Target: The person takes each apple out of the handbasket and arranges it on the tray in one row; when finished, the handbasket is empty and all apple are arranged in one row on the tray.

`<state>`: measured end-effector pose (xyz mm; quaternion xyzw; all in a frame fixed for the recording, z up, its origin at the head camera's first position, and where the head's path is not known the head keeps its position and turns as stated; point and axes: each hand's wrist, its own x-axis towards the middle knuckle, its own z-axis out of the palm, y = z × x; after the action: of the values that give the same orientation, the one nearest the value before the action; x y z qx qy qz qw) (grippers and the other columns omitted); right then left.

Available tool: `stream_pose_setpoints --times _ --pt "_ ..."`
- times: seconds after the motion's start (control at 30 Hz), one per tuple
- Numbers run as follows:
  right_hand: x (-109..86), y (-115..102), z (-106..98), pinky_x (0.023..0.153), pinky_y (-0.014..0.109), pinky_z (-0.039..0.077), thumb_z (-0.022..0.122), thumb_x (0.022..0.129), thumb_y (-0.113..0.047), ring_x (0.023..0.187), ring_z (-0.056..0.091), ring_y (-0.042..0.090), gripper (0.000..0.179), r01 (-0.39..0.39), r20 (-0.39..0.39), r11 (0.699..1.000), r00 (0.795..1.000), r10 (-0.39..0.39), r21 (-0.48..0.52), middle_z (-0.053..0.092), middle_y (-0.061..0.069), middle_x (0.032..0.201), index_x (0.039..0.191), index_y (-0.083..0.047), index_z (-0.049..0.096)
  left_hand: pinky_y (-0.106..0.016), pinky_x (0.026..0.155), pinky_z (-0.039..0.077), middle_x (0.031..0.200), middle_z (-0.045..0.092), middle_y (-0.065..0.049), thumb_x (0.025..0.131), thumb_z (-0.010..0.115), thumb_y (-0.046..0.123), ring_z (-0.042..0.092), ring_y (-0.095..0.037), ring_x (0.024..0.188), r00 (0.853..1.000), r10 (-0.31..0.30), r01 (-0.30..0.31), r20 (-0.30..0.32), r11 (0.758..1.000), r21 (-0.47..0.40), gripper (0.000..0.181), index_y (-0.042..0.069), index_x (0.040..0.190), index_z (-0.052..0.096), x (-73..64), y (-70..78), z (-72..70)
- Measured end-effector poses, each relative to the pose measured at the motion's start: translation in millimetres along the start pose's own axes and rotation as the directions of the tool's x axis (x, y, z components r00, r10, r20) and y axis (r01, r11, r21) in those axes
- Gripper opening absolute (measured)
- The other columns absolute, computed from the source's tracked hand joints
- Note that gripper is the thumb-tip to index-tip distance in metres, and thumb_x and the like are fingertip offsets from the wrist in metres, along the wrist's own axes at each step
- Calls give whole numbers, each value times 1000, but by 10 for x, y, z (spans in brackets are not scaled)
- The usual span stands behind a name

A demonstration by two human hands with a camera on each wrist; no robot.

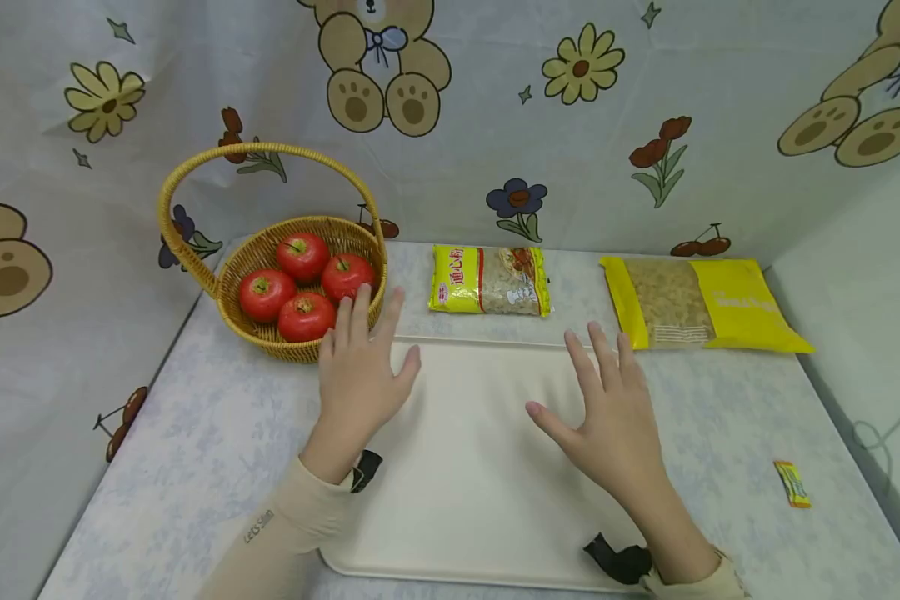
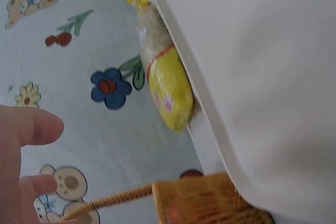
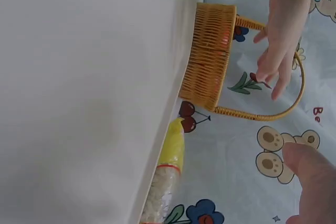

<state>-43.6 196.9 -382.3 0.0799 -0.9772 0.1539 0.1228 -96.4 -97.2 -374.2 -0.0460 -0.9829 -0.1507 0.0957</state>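
Fingers spread, my left hand [image 1: 363, 375] hovers over the left part of a white tray [image 1: 465, 467], its fingertips overlapping the right rim of a wicker basket [image 1: 300, 354] in the head view. Several red apples [image 1: 307, 317] lie inside that basket, whose tall handle arches above. My right hand [image 1: 615, 425] is held over the tray's right part, fingers apart and holding nothing. Beyond the tray lie a small yellow pasta packet [image 1: 489, 281] in the middle and a larger yellow pasta bag [image 1: 701, 304] nearer the right hand's fingertips.
A small yellow wrapped candy [image 1: 792, 484] lies at the right on the marbled table [image 1: 727, 433]. Behind the table hangs a printed curtain [image 1: 465, 167] with bears and flowers. A white wall surface [image 1: 870, 333] borders the right edge.
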Motion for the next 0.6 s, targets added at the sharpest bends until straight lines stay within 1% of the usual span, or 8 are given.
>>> stream_pose_setpoints --times 0.1,0.23,0.3,0.33,0.37,0.43,0.5,0.6 --pt "-152 130 -50 112 72 21 75 78 -58 152 13 44 103 -25 20 998 1000 23 64 18 11 166 159 -22 23 -69 107 29 164 15 -17 94 53 44 22 -44 147 997 -79 78 -24 996 -32 74 32 159 20 54 -266 -96" --pt "-385 302 -102 110 72 22 79 77 -55 152 14 41 108 -93 93 985 992 79 146 19 13 165 160 -18 20 -71 99 31 159 19 -24 94 54 39 29 -50 136 983 -174 170 -58 982 -78 73 25 158 24 143 -622 -183" --pt "-508 379 -117 109 74 22 80 76 -53 151 15 43 112 -140 147 973 983 114 182 18 16 165 160 -16 16 -70 97 31 155 22 -28 93 54 39 33 -51 129 977 -210 204 -45 973 -103 73 23 158 25 188 -771 -204" --pt "-566 417 -122 108 74 23 81 76 -53 150 16 45 113 -164 175 967 976 131 195 17 18 165 160 -16 14 -70 96 31 153 23 -30 93 55 39 34 -52 126 974 -224 219 -27 969 -117 73 21 158 25 208 -834 -211" --pt "-622 453 -122 106 74 24 81 76 -53 148 18 47 116 -190 205 961 967 149 199 17 20 164 160 -14 12 -70 95 31 151 23 -33 94 54 40 35 -53 123 973 -233 231 -2 965 -124 74 20 158 24 229 -889 -217" --pt "-728 526 -117 104 75 25 80 74 -58 145 19 51 122 -252 275 950 941 196 185 12 25 164 161 -12 6 -70 95 30 148 24 -36 93 55 41 35 -54 120 968 -243 248 57 958 -145 75 18 158 24 266 -974 -219" --pt "-823 602 -96 103 76 26 79 72 -63 143 19 54 129 -300 336 940 912 234 160 9 28 163 160 -9 2 -70 94 31 147 23 -37 93 55 43 33 -54 122 961 -253 269 112 949 -165 77 17 158 23 303 -1032 -215" --pt "-954 712 -37 104 76 23 77 68 -69 142 15 55 138 -345 408 932 871 272 114 4 31 162 159 -6 -5 -72 94 34 146 22 -36 91 56 45 30 -53 127 948 -270 299 170 937 -182 78 16 157 25 358 -1091 -205"
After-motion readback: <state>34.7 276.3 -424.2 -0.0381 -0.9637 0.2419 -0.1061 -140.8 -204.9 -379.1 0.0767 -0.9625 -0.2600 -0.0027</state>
